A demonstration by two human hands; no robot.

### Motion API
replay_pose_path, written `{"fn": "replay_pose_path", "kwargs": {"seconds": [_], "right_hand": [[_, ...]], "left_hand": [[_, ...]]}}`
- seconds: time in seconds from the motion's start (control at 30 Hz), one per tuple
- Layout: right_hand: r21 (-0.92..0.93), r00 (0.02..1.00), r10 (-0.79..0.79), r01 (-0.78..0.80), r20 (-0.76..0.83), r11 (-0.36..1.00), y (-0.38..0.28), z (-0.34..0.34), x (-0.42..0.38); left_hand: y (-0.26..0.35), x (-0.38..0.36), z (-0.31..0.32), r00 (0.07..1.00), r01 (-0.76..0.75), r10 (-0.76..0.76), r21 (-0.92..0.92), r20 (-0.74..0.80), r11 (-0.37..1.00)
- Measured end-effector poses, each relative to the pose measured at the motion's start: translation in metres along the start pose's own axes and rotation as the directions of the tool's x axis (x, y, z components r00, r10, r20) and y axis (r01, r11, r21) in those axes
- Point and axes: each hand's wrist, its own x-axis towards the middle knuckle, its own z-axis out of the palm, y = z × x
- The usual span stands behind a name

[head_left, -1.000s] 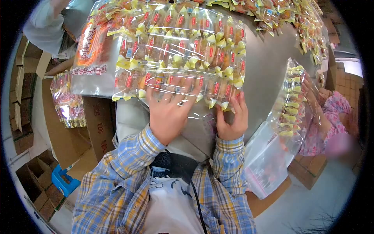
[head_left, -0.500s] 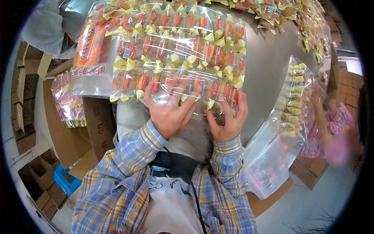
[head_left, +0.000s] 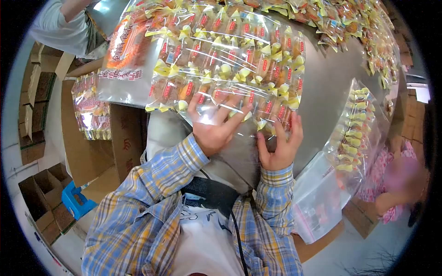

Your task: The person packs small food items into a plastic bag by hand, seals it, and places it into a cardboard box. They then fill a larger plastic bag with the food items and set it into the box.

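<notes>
A large clear bag [head_left: 221, 60] lies flat on the metal table, filled with rows of small wrapped pastries with yellow ends and red labels. My left hand [head_left: 216, 126] rests on its near edge, fingers spread over the plastic and the front row. Just right of it, my right hand [head_left: 281, 145] is at the bag's near right corner, fingers apart and fingertips touching the plastic. Neither hand is closed on anything.
Printed flat bags [head_left: 126, 55] lie at the left. An open cardboard box [head_left: 87, 156] holds a filled bag. On the right are another filled bag [head_left: 352, 133], empty clear bags [head_left: 317, 198] and a person in pink. Loose pastries [head_left: 340, 23] are piled at the back.
The view has shifted, so the table and bag appear farther right. Both my hands stay spread on the bag's near edge. The person at the right has moved an arm lower.
</notes>
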Motion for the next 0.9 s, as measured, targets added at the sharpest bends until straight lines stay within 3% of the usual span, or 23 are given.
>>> {"fn": "replay_pose_path", "kwargs": {"seconds": [0.1,0.27,0.37,0.47,0.7,0.9], "right_hand": [[-0.008,1.0,-0.01,0.01,0.005,1.0,0.002,0.0,-0.001],[-0.007,1.0,-0.01,0.01,0.013,1.0,0.001,-0.001,-0.001],[-0.01,1.0,-0.015,0.015,0.014,1.0,0.002,0.0,-0.002],[-0.016,1.0,-0.018,0.018,0.009,1.0,0.002,0.001,-0.001],[-0.022,0.999,-0.039,0.038,-0.013,0.999,0.004,0.004,-0.001],[-0.044,0.998,-0.057,0.056,-0.028,0.998,0.008,0.007,-0.001]], "left_hand": [[-0.003,-0.002,-0.001,1.0,0.026,-0.026,-0.071,0.0,0.997],[-0.016,-0.014,-0.011,0.998,-0.066,0.067,0.058,-0.011,0.996],[-0.01,-0.012,-0.012,0.997,0.073,-0.072,0.129,-0.011,0.989],[-0.01,-0.009,-0.019,0.994,0.095,-0.099,0.117,0.034,0.989],[-0.06,-0.012,-0.037,0.998,-0.045,0.047,-0.053,0.037,0.998],[-0.064,-0.01,-0.053,0.983,-0.07,0.073,-0.026,0.168,0.997]]}}
